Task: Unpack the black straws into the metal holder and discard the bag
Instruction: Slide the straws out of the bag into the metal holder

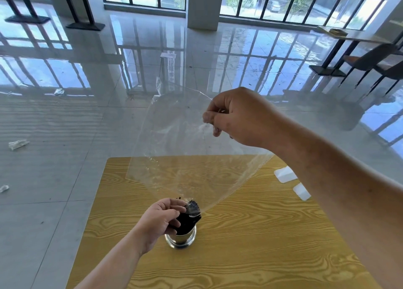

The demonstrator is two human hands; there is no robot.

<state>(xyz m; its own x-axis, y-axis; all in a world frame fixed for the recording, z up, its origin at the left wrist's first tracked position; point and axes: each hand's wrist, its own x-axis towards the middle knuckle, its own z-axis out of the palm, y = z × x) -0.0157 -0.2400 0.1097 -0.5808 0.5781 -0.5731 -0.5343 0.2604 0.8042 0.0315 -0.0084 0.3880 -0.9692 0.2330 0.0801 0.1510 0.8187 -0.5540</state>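
Black straws [185, 221] stand in the metal holder [181, 239] near desk [261, 234] centre, left hand [160, 220] gripping them; right hand [235, 116] pinches the clear bag [185, 157] above. Lift straight upward, steadying the bundle.

Bare left hand [160, 219], right hand [236, 117], forearms [327, 168]

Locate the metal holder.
Head view: the metal holder stands low centre on the wooden table, holding black straws that the left hand grips.
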